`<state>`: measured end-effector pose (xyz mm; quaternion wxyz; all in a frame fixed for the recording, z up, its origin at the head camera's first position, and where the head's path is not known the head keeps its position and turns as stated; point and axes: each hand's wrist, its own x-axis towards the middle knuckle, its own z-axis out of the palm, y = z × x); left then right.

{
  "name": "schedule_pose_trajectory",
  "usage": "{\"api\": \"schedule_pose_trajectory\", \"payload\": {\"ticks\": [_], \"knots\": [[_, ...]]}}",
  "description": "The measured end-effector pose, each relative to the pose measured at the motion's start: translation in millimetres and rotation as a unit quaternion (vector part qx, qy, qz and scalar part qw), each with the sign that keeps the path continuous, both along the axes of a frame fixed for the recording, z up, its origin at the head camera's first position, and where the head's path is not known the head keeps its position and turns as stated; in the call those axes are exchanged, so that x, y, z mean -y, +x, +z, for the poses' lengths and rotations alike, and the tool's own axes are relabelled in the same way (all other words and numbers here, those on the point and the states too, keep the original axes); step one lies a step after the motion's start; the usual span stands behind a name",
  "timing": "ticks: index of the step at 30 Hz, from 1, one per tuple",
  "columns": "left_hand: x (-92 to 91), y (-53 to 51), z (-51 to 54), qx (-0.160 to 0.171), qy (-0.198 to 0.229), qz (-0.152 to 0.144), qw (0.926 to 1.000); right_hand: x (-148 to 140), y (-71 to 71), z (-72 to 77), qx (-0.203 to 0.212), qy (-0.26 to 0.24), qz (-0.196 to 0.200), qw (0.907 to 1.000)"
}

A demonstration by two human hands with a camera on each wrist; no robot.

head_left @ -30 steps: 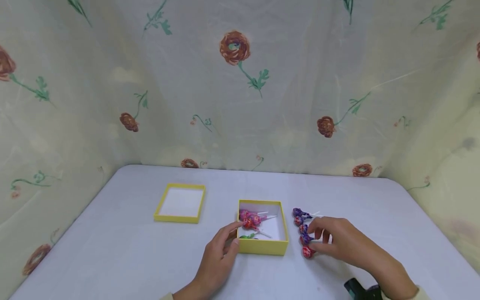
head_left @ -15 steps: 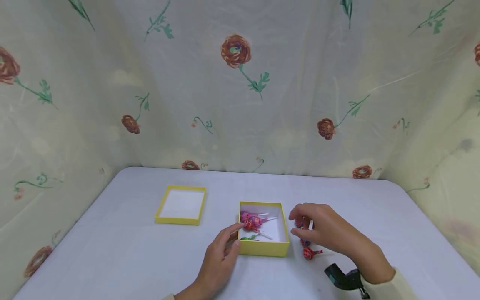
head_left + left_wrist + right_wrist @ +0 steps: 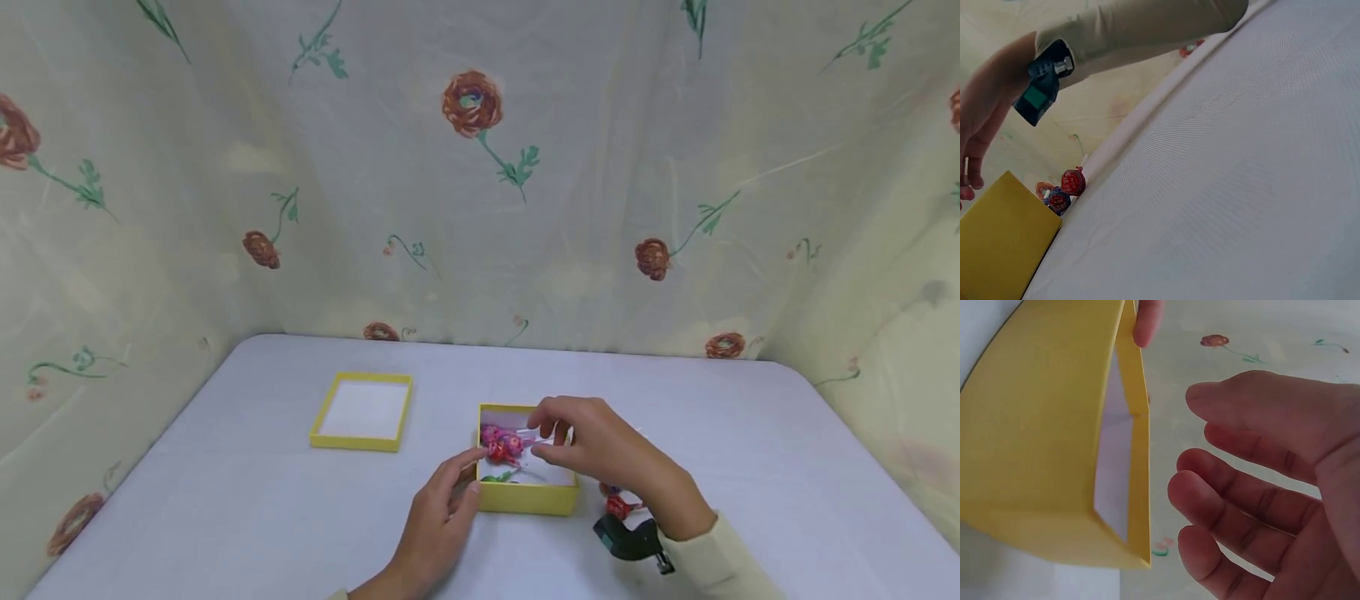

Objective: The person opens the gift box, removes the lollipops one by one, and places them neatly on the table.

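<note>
On the white table (image 3: 247, 492), the right hand (image 3: 596, 437), loosely curved and seemingly empty, has been moved from the outer lollipops (image 3: 618, 506) to just above the inner lollipops (image 3: 498, 452) in the yellow box (image 3: 528, 499), touched by the relaxed left hand (image 3: 437, 518).

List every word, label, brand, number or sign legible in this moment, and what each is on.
No text is legible in these views.
Red lollipop wrapper outside the yellow box: pale marks, too blurred to read.
Pink and red lollipops inside it: too small to read any print.
Yellow box, yellow lid: no lettering on visible sides.
Black wrist device: no readable marking.
Backdrop cloth: flowers, no words.
</note>
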<state>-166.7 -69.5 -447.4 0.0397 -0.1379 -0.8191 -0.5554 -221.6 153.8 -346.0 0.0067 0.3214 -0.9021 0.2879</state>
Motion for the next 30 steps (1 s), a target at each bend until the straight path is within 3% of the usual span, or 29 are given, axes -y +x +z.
{"api": "schedule_pose_trajectory", "payload": {"ticks": [6, 13, 22, 30], "knots": [[-0.4, -1.3, 0.4, -0.007, 0.010, -0.009, 0.9999, 13.1, -10.4, -8.1, 0.001, -0.016, 0.014, 0.9998], [0.2, -2.2, -0.9, -0.020, 0.013, -0.012, 0.9996, 24.6, -17.8, -20.2, 0.037, -0.020, -0.005, 0.9991], [1.5, -2.4, -2.1, -0.025, 0.016, -0.015, 0.9994, 33.8, -22.7, -35.0, 0.044, -0.020, 0.001, 0.9988], [3.4, -2.0, -3.9, -0.027, 0.012, -0.014, 0.9995, 40.1, -23.3, -44.6, 0.014, -0.008, -0.006, 0.9998]]}}
